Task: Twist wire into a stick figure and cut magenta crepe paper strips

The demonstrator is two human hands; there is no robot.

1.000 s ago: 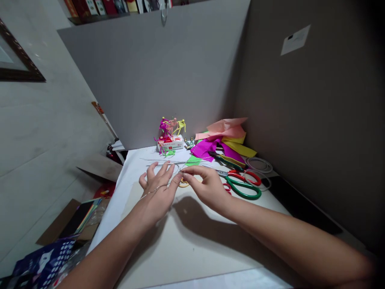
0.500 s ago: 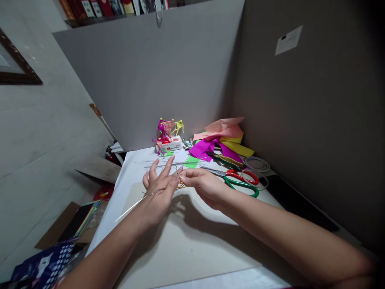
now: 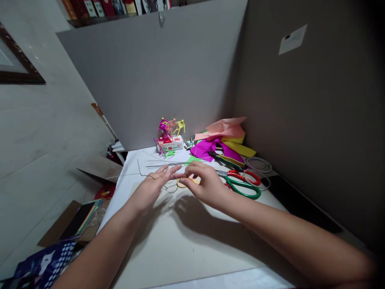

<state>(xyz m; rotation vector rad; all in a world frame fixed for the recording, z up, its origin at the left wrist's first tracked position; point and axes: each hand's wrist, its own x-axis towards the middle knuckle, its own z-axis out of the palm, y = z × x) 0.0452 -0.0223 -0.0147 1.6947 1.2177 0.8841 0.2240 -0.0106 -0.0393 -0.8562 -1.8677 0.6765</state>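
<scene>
My left hand (image 3: 153, 185) and my right hand (image 3: 204, 184) meet low over the white table (image 3: 186, 237), fingertips almost touching. Both pinch a thin silver wire (image 3: 168, 186) that loops between them and lies partly on the table. The left thumb and fingers are pressed together on the wire, the other fingers stretched forward. The right hand is curled, pinching near a small yellowish ring-shaped piece (image 3: 182, 184) under its fingers. Several straight wires (image 3: 165, 163) lie just beyond the hands.
Green- and red-handled scissors (image 3: 242, 182) and green pliers (image 3: 225, 159) lie right of my hands, beside a white cable coil (image 3: 259, 164). Coloured paper sheets (image 3: 222, 138) and small wire figures on a box (image 3: 170, 134) stand at the back. Grey partitions enclose back and right; clutter lies on the floor to the left.
My left hand has dropped from an upright, spread pose to lie low and forward. The long wire end that ran along my left wrist is gone from there; the wire now curls on the table.
</scene>
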